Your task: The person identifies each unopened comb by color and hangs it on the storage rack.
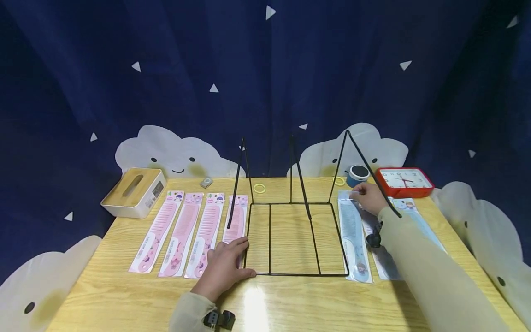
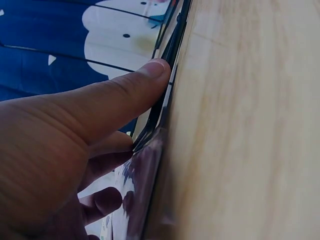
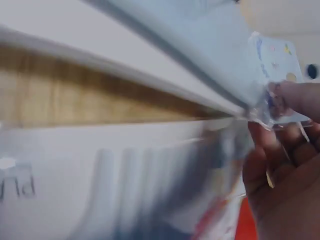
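A black wire rack (image 1: 290, 275) stands mid-table, its hooked arms rising above a flat wire base. At its near left corner my left hand (image 1: 224, 267) holds the frame, the thumb (image 2: 155, 70) on the front wire and the fingers around the side. My right hand (image 1: 369, 198) pinches the top corner of a blue comb in clear packaging (image 1: 355, 235), right beside the rack. In the right wrist view, thumb and fingers grip the crinkled clear plastic (image 3: 267, 112). Two more packaged blue combs lie to the right, partly hidden under my right arm.
Several packaged pink combs (image 1: 180, 240) lie in a row left of the rack. Behind are a tissue box (image 1: 145, 203), a small grey object (image 1: 206, 183), yellow rings (image 1: 259, 188), a blue-and-white cylinder (image 1: 357, 174) and a red clock (image 1: 404, 182). One rack arm crosses over my right wrist.
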Action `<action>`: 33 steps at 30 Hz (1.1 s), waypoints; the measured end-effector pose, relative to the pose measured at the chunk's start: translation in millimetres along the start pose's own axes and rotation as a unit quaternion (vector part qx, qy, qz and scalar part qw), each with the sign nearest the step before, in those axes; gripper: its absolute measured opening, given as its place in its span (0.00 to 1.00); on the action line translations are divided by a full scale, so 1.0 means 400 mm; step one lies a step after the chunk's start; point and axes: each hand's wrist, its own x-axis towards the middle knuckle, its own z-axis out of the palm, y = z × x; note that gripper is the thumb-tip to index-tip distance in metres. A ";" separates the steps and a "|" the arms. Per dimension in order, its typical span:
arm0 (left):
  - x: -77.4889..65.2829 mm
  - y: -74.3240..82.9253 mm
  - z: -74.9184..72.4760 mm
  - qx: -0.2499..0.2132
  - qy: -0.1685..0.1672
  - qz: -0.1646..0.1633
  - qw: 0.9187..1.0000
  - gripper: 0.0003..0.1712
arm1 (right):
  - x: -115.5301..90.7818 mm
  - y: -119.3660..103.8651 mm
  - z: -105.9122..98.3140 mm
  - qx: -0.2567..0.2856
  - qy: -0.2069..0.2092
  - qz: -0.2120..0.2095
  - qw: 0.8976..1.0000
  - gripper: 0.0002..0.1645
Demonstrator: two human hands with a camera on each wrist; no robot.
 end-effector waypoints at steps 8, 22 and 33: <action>-0.005 -0.008 -0.002 0.023 0.006 0.002 1.000 0.45 | -0.110 -0.171 -0.068 0.129 0.041 -0.001 0.991 0.18; 0.001 0.002 -0.015 0.020 0.002 -0.002 1.000 0.45 | -0.473 -0.542 -0.059 0.316 0.019 -0.373 0.872 0.10; 0.001 0.014 -0.010 0.022 -0.002 0.004 1.000 0.45 | -0.531 -0.604 -0.079 0.345 0.050 -0.374 0.859 0.06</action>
